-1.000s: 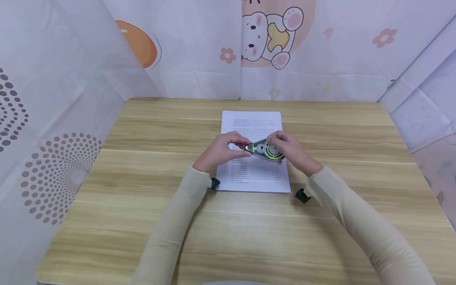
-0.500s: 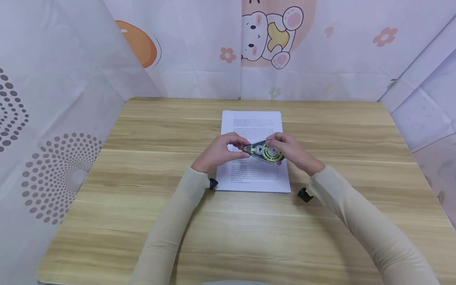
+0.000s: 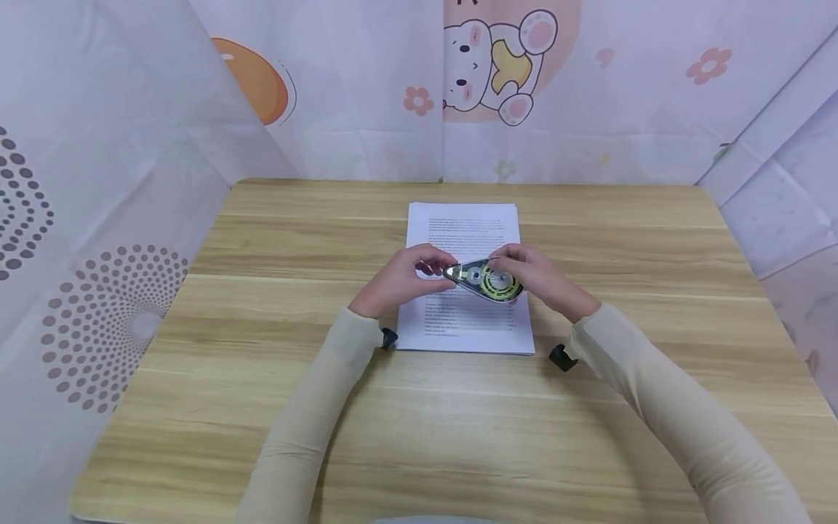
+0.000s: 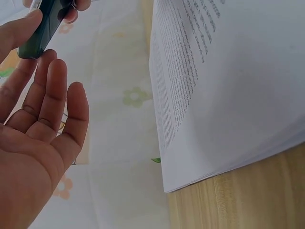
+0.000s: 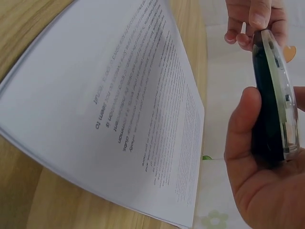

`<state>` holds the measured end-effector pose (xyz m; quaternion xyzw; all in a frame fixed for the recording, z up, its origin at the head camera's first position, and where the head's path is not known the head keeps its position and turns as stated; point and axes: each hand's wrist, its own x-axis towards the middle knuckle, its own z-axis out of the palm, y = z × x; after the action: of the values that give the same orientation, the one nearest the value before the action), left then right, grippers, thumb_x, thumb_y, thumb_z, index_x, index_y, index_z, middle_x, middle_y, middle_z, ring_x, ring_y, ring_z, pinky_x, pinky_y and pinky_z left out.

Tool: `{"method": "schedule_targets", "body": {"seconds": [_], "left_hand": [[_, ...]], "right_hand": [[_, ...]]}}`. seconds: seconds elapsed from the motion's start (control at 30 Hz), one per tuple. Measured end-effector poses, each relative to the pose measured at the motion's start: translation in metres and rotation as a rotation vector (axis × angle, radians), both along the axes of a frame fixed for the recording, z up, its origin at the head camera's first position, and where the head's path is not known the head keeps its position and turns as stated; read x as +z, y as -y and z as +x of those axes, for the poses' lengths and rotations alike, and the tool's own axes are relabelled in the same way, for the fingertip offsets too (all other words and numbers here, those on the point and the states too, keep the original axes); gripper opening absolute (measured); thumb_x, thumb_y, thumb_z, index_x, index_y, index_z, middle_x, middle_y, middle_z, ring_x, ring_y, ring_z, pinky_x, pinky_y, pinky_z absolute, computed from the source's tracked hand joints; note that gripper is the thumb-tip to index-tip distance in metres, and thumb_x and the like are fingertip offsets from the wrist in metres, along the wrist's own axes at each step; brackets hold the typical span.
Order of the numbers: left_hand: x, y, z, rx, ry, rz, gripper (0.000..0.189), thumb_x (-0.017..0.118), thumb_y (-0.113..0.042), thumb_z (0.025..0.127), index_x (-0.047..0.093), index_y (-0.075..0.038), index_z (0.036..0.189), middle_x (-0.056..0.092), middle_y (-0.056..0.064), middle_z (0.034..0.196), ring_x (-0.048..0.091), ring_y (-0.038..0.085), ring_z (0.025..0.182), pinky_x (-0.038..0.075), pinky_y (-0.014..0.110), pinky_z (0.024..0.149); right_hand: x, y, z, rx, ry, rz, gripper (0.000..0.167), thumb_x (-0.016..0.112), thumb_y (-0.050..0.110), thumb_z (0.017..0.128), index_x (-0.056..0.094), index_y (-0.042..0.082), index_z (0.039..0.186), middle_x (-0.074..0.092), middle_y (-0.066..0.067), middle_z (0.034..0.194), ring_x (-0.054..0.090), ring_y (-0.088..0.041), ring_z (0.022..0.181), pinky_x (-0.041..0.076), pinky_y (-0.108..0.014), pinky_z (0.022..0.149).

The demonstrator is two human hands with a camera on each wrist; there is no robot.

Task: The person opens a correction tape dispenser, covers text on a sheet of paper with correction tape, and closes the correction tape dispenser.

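A correction tape (image 3: 483,280) with a clear case and yellow-green gear is held level above a stack of printed paper (image 3: 466,336). My right hand (image 3: 542,282) grips its wide round end, thumb on one face in the right wrist view. At the narrow tip, my left hand (image 3: 404,278) pinches with thumb and index finger. The left wrist view shows the other left fingers (image 4: 52,88) loosely bent below the dark end of the tape (image 4: 40,36). Part of the wide end is hidden behind the right fingers.
The stack lies on a wood-grain table (image 3: 294,240), its sheets nearly aligned. Printed curtains (image 3: 360,145) hang behind the table and at both sides. A dark wrist device (image 3: 563,357) sits under the right sleeve, another (image 3: 389,338) under the left.
Both hands keep their hold on the correction tape. The left hand has shifted slightly left, and the tape has tilted a little in view. The paper has stayed put.
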<state>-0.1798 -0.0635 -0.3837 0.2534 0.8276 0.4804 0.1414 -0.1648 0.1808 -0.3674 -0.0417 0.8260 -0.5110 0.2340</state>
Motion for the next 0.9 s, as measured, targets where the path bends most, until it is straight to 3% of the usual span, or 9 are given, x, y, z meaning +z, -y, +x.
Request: {"method": "schedule_targets", "body": {"seconds": [0.27, 0.43, 0.67, 0.9], "left_hand": [[0.000, 0.004, 0.000, 0.040, 0.004, -0.021, 0.036, 0.075, -0.023, 0.079, 0.066, -0.010, 0.111, 0.065, 0.007, 0.108, 0.057, 0.016, 0.091, 0.047, 0.036, 0.088], [-0.001, 0.011, 0.000, 0.059, 0.028, -0.081, 0.037, 0.076, -0.025, 0.078, 0.065, -0.007, 0.109, 0.063, 0.010, 0.111, 0.055, 0.021, 0.098, 0.045, 0.039, 0.092], [-0.006, 0.016, -0.006, 0.013, 0.018, -0.191, 0.035, 0.075, -0.027, 0.078, 0.066, -0.008, 0.106, 0.063, 0.007, 0.107, 0.054, 0.024, 0.102, 0.042, 0.038, 0.097], [-0.016, 0.021, -0.011, -0.042, 0.019, -0.291, 0.029, 0.075, -0.025, 0.078, 0.067, -0.012, 0.103, 0.063, 0.000, 0.103, 0.052, 0.019, 0.096, 0.043, 0.034, 0.088]], "right_hand": [[0.000, -0.003, 0.001, -0.045, -0.027, -0.024, 0.038, 0.046, 0.027, 0.095, 0.053, -0.002, 0.118, 0.054, -0.012, 0.104, 0.053, -0.014, 0.079, 0.050, -0.025, 0.066], [0.001, -0.010, 0.002, -0.078, -0.034, -0.029, 0.040, 0.046, 0.025, 0.095, 0.050, -0.005, 0.121, 0.055, -0.011, 0.103, 0.053, -0.011, 0.078, 0.049, -0.023, 0.066], [0.003, -0.016, 0.003, -0.091, -0.022, -0.011, 0.041, 0.045, 0.028, 0.096, 0.050, -0.002, 0.123, 0.055, -0.009, 0.104, 0.052, -0.010, 0.083, 0.047, -0.020, 0.070], [0.001, -0.020, 0.003, -0.110, -0.022, -0.017, 0.040, 0.045, 0.029, 0.096, 0.051, -0.001, 0.121, 0.055, -0.008, 0.102, 0.053, -0.009, 0.080, 0.048, -0.020, 0.069]]}}
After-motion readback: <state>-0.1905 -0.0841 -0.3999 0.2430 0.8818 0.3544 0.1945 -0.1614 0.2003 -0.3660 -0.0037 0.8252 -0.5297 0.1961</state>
